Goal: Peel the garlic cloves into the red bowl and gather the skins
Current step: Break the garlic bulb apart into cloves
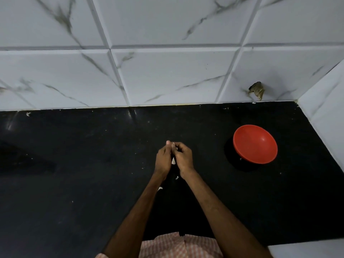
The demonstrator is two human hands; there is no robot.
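My left hand and my right hand are pressed together over the middle of the black counter. Both pinch a small white garlic clove at the fingertips; most of it is hidden by the fingers. A white sliver, skin or clove, shows in the gap between my palms. Two loose bits of garlic skin lie on the counter under my wrists. The red bowl stands to the right of my hands, apart from them, and looks empty.
A white marble-pattern tiled wall rises behind the counter and a side wall closes the right end. One tile has a broken hole above the bowl. Tiny white flecks dot the counter. My checked garment shows at the bottom.
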